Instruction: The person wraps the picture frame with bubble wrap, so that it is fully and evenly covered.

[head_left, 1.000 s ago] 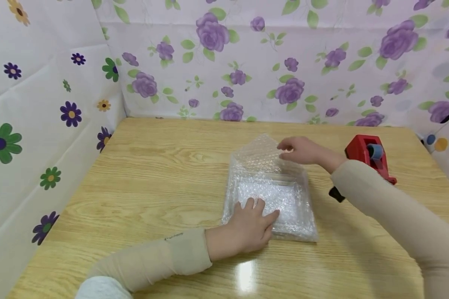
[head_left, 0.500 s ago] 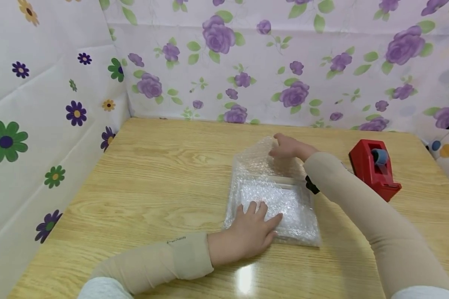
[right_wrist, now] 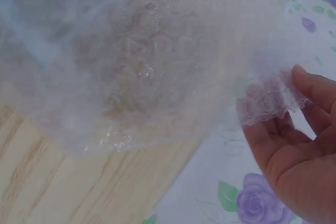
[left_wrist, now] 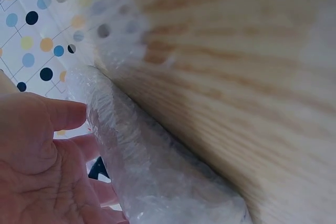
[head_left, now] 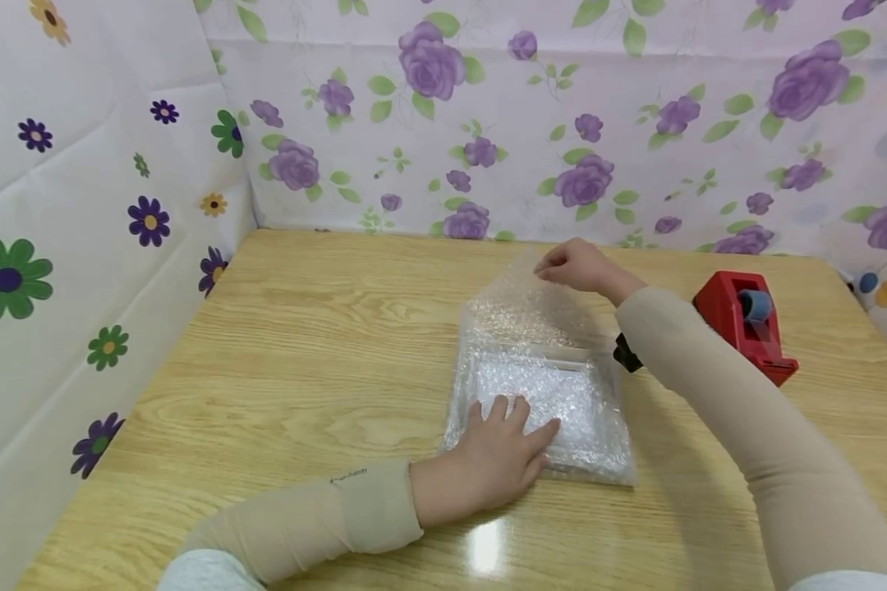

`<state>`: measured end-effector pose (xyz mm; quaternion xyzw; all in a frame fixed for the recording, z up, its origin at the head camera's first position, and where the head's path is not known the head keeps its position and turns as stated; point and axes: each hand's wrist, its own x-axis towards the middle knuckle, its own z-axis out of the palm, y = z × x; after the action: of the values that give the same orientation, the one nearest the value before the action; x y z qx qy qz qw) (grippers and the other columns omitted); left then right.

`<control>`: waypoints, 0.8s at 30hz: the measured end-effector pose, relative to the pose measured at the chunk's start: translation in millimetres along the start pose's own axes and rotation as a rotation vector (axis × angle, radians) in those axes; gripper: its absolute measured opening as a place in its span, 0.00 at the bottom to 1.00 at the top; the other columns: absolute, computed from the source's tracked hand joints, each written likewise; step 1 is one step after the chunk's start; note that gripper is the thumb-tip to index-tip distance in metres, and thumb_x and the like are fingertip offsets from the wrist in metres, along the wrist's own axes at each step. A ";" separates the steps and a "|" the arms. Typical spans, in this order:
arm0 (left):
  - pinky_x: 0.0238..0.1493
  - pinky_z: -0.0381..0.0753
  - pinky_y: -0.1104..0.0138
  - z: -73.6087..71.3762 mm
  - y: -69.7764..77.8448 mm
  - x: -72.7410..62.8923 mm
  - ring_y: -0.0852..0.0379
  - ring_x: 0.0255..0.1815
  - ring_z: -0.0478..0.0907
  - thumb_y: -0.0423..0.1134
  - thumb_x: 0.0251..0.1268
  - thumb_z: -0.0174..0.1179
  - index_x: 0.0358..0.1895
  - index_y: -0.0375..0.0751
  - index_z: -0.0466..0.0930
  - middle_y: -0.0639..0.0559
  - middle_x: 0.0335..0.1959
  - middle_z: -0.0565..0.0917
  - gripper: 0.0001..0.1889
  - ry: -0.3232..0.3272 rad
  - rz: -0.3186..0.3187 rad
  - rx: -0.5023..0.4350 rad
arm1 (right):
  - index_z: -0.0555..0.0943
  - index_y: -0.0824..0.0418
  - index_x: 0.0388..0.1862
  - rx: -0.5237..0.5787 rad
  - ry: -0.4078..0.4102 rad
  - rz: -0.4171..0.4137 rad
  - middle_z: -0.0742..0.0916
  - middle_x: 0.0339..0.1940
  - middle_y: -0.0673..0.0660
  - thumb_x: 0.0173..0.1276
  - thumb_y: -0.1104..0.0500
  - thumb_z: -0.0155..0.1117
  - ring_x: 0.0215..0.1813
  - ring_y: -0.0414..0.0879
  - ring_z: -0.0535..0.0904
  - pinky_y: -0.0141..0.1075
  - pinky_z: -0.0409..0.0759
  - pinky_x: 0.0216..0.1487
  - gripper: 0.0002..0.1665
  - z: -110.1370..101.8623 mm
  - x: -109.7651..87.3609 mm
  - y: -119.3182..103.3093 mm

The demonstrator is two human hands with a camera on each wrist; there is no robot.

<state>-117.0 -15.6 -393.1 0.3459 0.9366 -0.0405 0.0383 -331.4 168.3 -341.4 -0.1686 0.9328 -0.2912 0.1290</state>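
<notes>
Bubble wrap (head_left: 526, 318) and illegible sleeve lettering (head_left: 349, 475)

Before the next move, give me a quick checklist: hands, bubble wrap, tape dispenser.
1. Left hand on the wrapped package: ok, fingers spread on top.
2. Right hand has the wrap flap: ok, pinched at its edge.
3. Flap folded over package: not ok, raised at the far side.
4. Tape dispenser apart from package: ok, on the table to the right.
5. Black object by the right sleeve identified: cannot tell, partly hidden.
</notes>
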 end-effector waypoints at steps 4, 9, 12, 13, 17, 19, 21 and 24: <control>0.58 0.74 0.46 -0.5 0.2 0.5 0.44 0.63 0.67 0.55 0.74 0.41 0.70 0.62 0.62 0.42 0.65 0.69 0.24 -0.005 -0.003 -0.017 | 0.78 0.71 0.55 0.109 -0.005 0.002 0.83 0.52 0.70 0.72 0.62 0.54 0.52 0.61 0.80 0.47 0.81 0.53 0.18 -5.4 -10.3 -3.4; 0.59 0.73 0.45 -0.5 -0.8 0.8 0.43 0.64 0.66 0.55 0.74 0.40 0.71 0.61 0.60 0.41 0.66 0.68 0.24 -0.023 -0.003 -0.041 | 0.77 0.73 0.56 0.228 0.006 -0.027 0.83 0.53 0.70 0.72 0.63 0.53 0.53 0.60 0.80 0.42 0.82 0.52 0.18 -8.7 -25.3 -5.4; 0.59 0.73 0.45 -0.6 -1.2 1.3 0.43 0.64 0.66 0.55 0.74 0.40 0.71 0.61 0.60 0.41 0.66 0.67 0.24 -0.021 -0.005 -0.036 | 0.78 0.73 0.55 0.240 0.014 -0.042 0.84 0.50 0.69 0.73 0.63 0.52 0.52 0.58 0.82 0.39 0.83 0.51 0.17 -10.8 -33.8 -8.1; 0.59 0.73 0.45 -0.7 -1.4 1.5 0.43 0.64 0.66 0.55 0.74 0.40 0.71 0.61 0.60 0.41 0.66 0.68 0.24 -0.019 -0.006 -0.034 | 0.78 0.73 0.55 0.241 0.014 -0.048 0.84 0.50 0.69 0.73 0.64 0.52 0.51 0.58 0.82 0.39 0.83 0.50 0.17 -11.4 -36.6 -9.6; 0.60 0.72 0.45 -1.3 -2.0 3.4 0.43 0.64 0.66 0.55 0.74 0.40 0.71 0.62 0.60 0.42 0.66 0.67 0.24 -0.018 -0.015 -0.042 | 0.78 0.73 0.54 0.229 0.000 -0.081 0.84 0.49 0.69 0.73 0.65 0.52 0.52 0.59 0.82 0.42 0.82 0.51 0.17 -12.5 -48.3 -16.7; 0.60 0.72 0.45 -1.7 -2.1 4.8 0.43 0.64 0.66 0.55 0.74 0.40 0.71 0.62 0.60 0.42 0.66 0.67 0.24 -0.016 -0.022 -0.046 | 0.79 0.73 0.54 0.207 -0.002 -0.106 0.85 0.49 0.68 0.72 0.65 0.53 0.52 0.59 0.81 0.43 0.82 0.52 0.16 -12.5 -54.7 -19.6; 0.60 0.73 0.46 -1.7 -2.0 6.5 0.43 0.64 0.66 0.55 0.74 0.40 0.71 0.62 0.61 0.42 0.65 0.68 0.24 -0.011 -0.028 -0.042 | 0.80 0.72 0.53 0.169 0.004 -0.141 0.85 0.48 0.67 0.71 0.65 0.54 0.51 0.59 0.82 0.42 0.82 0.51 0.16 -12.2 -61.6 -21.8; 0.59 0.73 0.47 -1.9 -1.8 8.6 0.43 0.63 0.66 0.55 0.74 0.41 0.71 0.62 0.61 0.43 0.65 0.68 0.24 -0.005 -0.035 -0.030 | 0.81 0.70 0.51 0.115 0.016 -0.192 0.86 0.47 0.66 0.70 0.64 0.56 0.50 0.58 0.83 0.44 0.83 0.51 0.15 -9.7 -72.0 -23.8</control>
<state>-124.8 -11.2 -391.9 0.3289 0.9429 -0.0280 0.0452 -263.4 182.8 -309.5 -0.2471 0.8952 -0.3565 0.1024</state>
